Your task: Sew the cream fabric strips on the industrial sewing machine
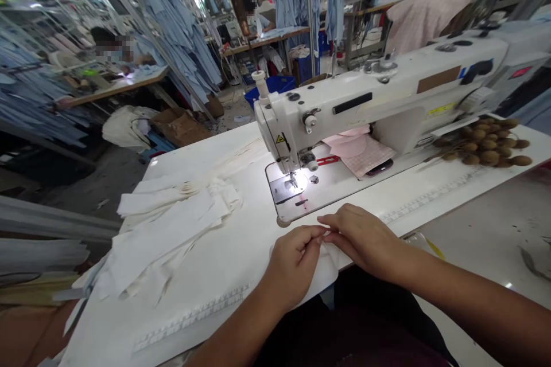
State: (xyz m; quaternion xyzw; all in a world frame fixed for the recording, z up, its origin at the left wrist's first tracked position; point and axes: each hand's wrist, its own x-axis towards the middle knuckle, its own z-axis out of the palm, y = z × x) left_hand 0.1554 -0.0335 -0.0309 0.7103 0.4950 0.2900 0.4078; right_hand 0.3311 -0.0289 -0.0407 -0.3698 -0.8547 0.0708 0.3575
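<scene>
Sewing machine (327,104): right end is running past the right edge; print on its yellow label (441,110) is blurring. In front of the machine, left hand (290,266) and right hand (365,238) are meeting at the fingertips; anything pinched there is showing too small to tell. Forearms are leaving frame, left at bottom, right at right edge. Under the machine's arm, pink cloth (365,159) is partly hiding a dark flat thing (381,168); the arm is covering some cloth. Left-front of the machine, ruler (193,316) marks are blurring. Far left of it, blue garments (37,97) are blurring, running off-frame.
</scene>
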